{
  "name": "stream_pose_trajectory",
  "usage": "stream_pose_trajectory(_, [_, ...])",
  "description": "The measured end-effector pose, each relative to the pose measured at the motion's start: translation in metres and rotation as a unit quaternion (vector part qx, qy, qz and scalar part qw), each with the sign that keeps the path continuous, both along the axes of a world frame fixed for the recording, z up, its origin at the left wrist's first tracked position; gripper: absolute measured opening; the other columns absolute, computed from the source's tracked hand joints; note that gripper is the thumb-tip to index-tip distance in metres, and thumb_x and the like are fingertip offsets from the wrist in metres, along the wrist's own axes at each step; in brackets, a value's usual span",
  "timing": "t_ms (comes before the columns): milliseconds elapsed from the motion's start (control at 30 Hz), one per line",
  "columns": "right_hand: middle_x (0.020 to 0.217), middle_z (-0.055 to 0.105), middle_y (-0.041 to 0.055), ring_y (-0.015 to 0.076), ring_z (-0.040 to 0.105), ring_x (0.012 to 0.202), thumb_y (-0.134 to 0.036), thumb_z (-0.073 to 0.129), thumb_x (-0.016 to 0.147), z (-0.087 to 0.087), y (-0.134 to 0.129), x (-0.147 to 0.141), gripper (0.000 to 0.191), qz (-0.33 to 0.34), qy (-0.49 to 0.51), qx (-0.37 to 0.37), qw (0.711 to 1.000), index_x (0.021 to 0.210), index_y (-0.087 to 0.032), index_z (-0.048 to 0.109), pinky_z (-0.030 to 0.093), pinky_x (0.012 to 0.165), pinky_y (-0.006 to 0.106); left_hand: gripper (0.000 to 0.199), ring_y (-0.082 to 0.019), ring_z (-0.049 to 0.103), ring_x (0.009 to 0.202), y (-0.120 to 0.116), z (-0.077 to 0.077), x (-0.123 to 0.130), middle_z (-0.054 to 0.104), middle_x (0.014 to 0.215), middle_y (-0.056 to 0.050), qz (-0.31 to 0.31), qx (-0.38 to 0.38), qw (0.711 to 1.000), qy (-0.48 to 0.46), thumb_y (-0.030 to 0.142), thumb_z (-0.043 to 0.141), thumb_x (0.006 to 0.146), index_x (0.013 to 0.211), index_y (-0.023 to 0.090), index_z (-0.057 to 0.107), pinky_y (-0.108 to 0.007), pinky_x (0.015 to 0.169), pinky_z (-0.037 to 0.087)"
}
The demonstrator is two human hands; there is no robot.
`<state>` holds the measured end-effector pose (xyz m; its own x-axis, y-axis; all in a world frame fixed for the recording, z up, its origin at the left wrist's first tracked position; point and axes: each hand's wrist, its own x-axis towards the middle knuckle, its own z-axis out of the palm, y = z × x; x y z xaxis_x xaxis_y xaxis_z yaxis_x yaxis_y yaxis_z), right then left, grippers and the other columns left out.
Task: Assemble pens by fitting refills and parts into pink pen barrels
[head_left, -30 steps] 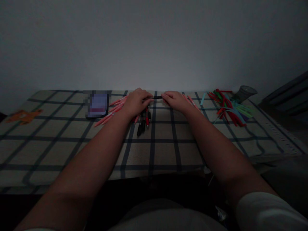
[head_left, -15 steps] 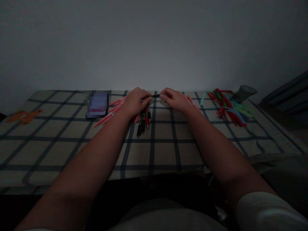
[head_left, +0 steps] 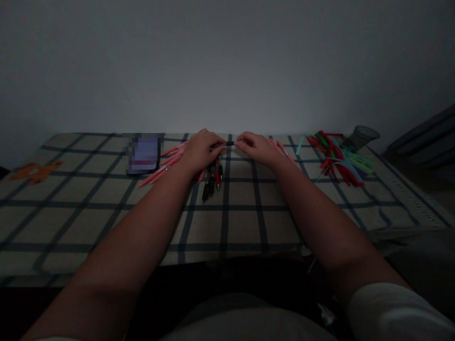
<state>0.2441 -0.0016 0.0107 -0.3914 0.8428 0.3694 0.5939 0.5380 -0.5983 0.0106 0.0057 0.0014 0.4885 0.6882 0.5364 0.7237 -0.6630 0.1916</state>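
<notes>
A dark pen [head_left: 230, 143] lies level between my two hands, just above the far part of the table. My left hand [head_left: 203, 148] pinches its left end with thumb and fingers. The right end is pinched by my right hand [head_left: 254, 146], and a paler stretch of the pen shows beside those fingertips. Below my left hand lie several black and red pens [head_left: 212, 180]. Pink pens [head_left: 173, 156] fan out to its left, partly covered by the hand and wrist. More pink pens [head_left: 282, 150] rest just beyond my right wrist.
A checked cloth [head_left: 241, 222] covers the table, which meets a plain wall [head_left: 227, 66]. At left are a partly blurred screen device [head_left: 145, 156] and an orange flat piece [head_left: 35, 172]. At right lie coloured strips [head_left: 337, 158] beside a dark mesh cup [head_left: 361, 136].
My right hand has shifted slightly down and left. The dark part of the pen showing between the hands is shorter, with a paler part now visible at the right fingertips.
</notes>
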Motion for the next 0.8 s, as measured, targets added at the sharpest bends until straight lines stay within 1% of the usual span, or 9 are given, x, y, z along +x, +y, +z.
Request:
stream_pose_trajectory(67, [0.081,0.061,0.0027,0.0186,0.05,0.077,-0.052,0.059,0.092,0.004,-0.003,0.0,0.033,0.003,0.0,0.016,1.0,0.093,-0.018,0.064,0.035,0.071,0.03,0.026,-0.028,0.062,0.103,0.001,-0.001,0.0,0.078,0.107,-0.009,0.0,0.002,1.0,0.005,0.036,0.062,0.097,0.109,0.021,0.078,-0.042,0.091,0.046])
stream_pose_trajectory(133, [0.079,0.06,0.0025,0.018,0.05,0.076,-0.048,0.057,0.093,0.006,-0.004,0.0,0.031,0.004,-0.009,0.012,1.0,0.086,-0.019,0.062,0.035,0.071,0.03,0.026,-0.028,0.061,0.103,0.002,-0.002,0.0,0.077,0.107,-0.009,0.0,0.003,1.0,0.006,0.038,0.062,0.097,0.109,0.021,0.078,-0.042,0.091,0.046])
stream_pose_trajectory(267, [0.067,0.055,0.0013,0.0161,0.048,0.069,-0.052,0.047,0.099,0.004,-0.003,-0.003,0.046,-0.002,-0.027,-0.014,1.0,0.067,-0.02,0.053,0.034,0.068,0.03,0.023,-0.027,0.061,0.102,0.004,-0.003,0.001,0.077,0.104,-0.007,-0.008,0.004,1.0,0.003,0.04,0.067,0.095,0.107,0.023,0.078,-0.041,0.091,0.046])
stream_pose_trajectory(400, [0.059,0.05,-0.0003,0.0155,0.046,0.061,-0.065,0.037,0.101,-0.003,0.0,-0.004,0.06,-0.005,-0.025,-0.061,0.998,0.063,-0.021,0.052,0.033,0.064,0.03,0.022,-0.026,0.06,0.102,0.003,-0.002,0.0,0.076,0.103,-0.008,-0.01,0.005,1.0,-0.003,0.039,0.07,0.093,0.105,0.022,0.078,-0.04,0.091,0.045])
stream_pose_trajectory(467, [0.059,0.05,-0.0003,0.016,0.046,0.062,-0.069,0.035,0.1,-0.003,0.0,-0.004,0.062,-0.007,-0.019,-0.065,0.998,0.065,-0.021,0.054,0.033,0.064,0.03,0.024,-0.026,0.06,0.102,0.003,-0.002,0.0,0.076,0.103,-0.008,-0.004,0.005,1.0,-0.003,0.04,0.069,0.094,0.106,0.021,0.078,-0.04,0.091,0.045])
stream_pose_trajectory(533, [0.064,0.052,0.0004,0.017,0.048,0.067,-0.067,0.039,0.099,-0.002,0.0,-0.003,0.057,-0.014,-0.006,-0.043,0.999,0.071,-0.021,0.057,0.034,0.066,0.03,0.025,-0.027,0.06,0.102,0.002,-0.002,0.0,0.077,0.103,-0.008,0.002,0.005,1.0,0.002,0.041,0.067,0.095,0.107,0.022,0.078,-0.04,0.09,0.045])
stream_pose_trajectory(633, [0.074,0.056,0.0014,0.0181,0.049,0.074,-0.053,0.052,0.095,0.002,-0.002,-0.002,0.036,-0.029,0.01,-0.002,1.0,0.083,-0.02,0.059,0.035,0.069,0.03,0.028,-0.027,0.06,0.101,0.001,-0.002,0.0,0.077,0.102,-0.008,0.011,0.006,1.0,0.018,0.042,0.06,0.099,0.106,0.022,0.078,-0.04,0.09,0.046])
stream_pose_trajectory(700, [0.077,0.057,0.0018,0.0183,0.048,0.076,-0.045,0.055,0.093,0.005,-0.003,-0.001,0.026,-0.03,0.003,0.007,1.0,0.083,-0.021,0.056,0.035,0.07,0.03,0.03,-0.028,0.061,0.1,0.001,-0.002,0.0,0.077,0.101,-0.009,0.013,0.009,1.0,0.021,0.042,0.057,0.1,0.104,0.022,0.078,-0.04,0.09,0.045])
stream_pose_trajectory(800, [0.077,0.057,0.0027,0.0188,0.048,0.077,-0.04,0.053,0.093,0.007,-0.004,-0.001,0.024,-0.02,-0.016,0.005,1.0,0.077,-0.022,0.051,0.036,0.072,0.031,0.03,-0.028,0.061,0.099,0.002,-0.002,0.0,0.077,0.1,-0.008,0.012,0.013,1.0,0.02,0.042,0.056,0.1,0.104,0.022,0.078,-0.041,0.089,0.045])
